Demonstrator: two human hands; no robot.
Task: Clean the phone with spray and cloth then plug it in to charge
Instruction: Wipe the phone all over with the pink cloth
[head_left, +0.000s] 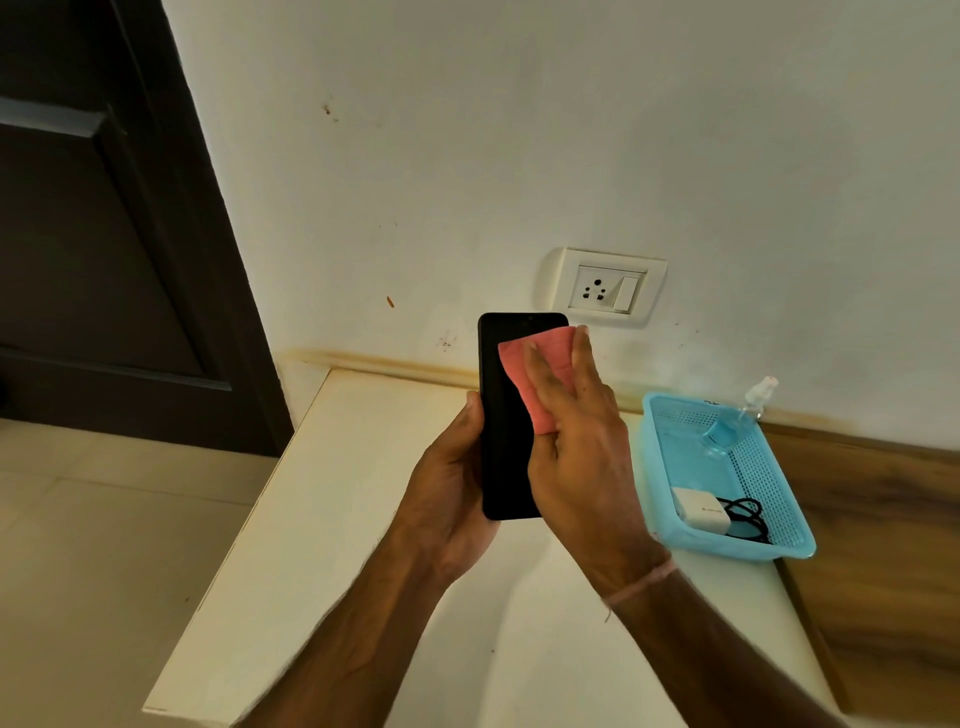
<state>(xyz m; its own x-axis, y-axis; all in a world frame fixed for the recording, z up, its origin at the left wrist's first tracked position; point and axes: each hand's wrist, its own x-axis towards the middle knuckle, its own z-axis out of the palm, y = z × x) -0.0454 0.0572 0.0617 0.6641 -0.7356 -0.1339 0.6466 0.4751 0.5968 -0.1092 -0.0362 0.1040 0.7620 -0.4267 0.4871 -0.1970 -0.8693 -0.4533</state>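
Note:
My left hand (447, 483) grips a black phone (504, 415) upright above the white table, screen facing me. My right hand (576, 441) presses a pink cloth (540, 364) flat against the upper right part of the screen. A clear spray bottle (737, 421) with blue liquid lies tilted in a light blue basket (789, 540) at the right. Inside the same basket lie a white charger adapter (698, 512) and a black cable (748, 514). A white wall socket (608, 286) with a switch sits on the wall just above the phone.
The white table (332, 519) stands against a stained white wall. A dark door (104, 234) fills the left. A wooden surface (883, 545) adjoins the table on the right. Pale floor tiles (104, 519) lie below at the left.

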